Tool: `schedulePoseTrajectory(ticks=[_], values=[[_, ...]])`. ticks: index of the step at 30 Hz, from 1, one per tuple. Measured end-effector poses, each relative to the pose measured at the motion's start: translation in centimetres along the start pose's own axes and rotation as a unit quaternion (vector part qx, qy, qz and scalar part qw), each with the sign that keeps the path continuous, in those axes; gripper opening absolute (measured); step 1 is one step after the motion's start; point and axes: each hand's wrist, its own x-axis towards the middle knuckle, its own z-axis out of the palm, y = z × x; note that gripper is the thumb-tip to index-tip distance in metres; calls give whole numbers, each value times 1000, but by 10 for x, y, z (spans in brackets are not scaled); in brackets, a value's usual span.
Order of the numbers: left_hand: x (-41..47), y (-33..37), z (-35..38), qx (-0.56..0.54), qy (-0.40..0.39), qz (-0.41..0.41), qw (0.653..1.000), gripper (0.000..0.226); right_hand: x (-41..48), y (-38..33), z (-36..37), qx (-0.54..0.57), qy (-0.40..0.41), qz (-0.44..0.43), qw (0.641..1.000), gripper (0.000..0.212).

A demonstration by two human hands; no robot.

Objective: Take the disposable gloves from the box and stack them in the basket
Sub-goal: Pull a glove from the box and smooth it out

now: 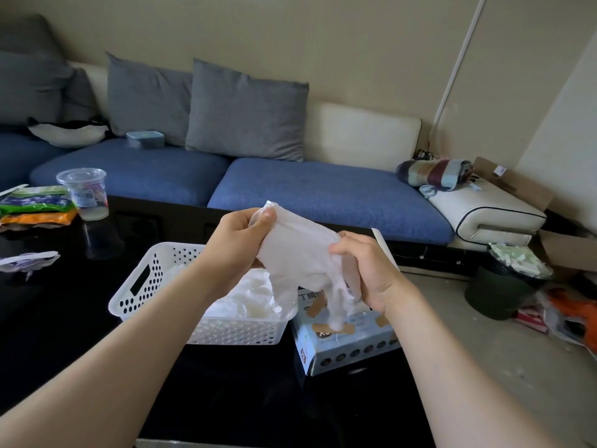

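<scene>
Both hands hold one translucent white disposable glove [298, 253] in the air above the table. My left hand [237, 240] pinches its cuff end at the upper left. My right hand [365, 266] grips its other side, and the glove's fingers dangle down toward the light blue glove box [342, 341]. The box lies on the black table just right of the white perforated basket [145, 286]. Several white gloves [245, 299] lie piled inside the basket, partly hidden by my left forearm.
On the table's left stand a clear plastic cup [85, 194], colourful snack packets [35, 205] and a wrapper [27, 258]. A blue sofa [323, 192] with grey cushions runs behind. A dark waste bin [500, 286] and clutter sit on the floor at right.
</scene>
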Motion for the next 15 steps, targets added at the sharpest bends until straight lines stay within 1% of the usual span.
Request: schedulePoseTrajectory(ticks=[1, 4, 8, 11, 12, 13, 15], values=[[-1, 1, -3, -6, -2, -3, 1000, 42, 2, 1, 2, 19, -2, 5, 1000, 21], [-4, 1, -15, -3, 7, -18, 1000, 42, 9, 2, 10, 42, -19, 21, 999, 20], [-6, -2, -33, 10, 41, -45, 998, 42, 19, 3, 26, 43, -29, 22, 998, 7], [-12, -5, -49, 25, 54, -66, 996, 42, 27, 4, 40, 52, -44, 36, 997, 6], [-14, -5, -53, 31, 56, -71, 995, 42, 30, 5, 44, 51, -49, 44, 997, 3], [-16, -6, -57, 36, 61, -76, 995, 41, 33, 6, 48, 45, -53, 55, 996, 2], [-16, -9, -67, 49, 77, -88, 992, 40, 39, 7, 55, 27, -71, 91, 993, 11]])
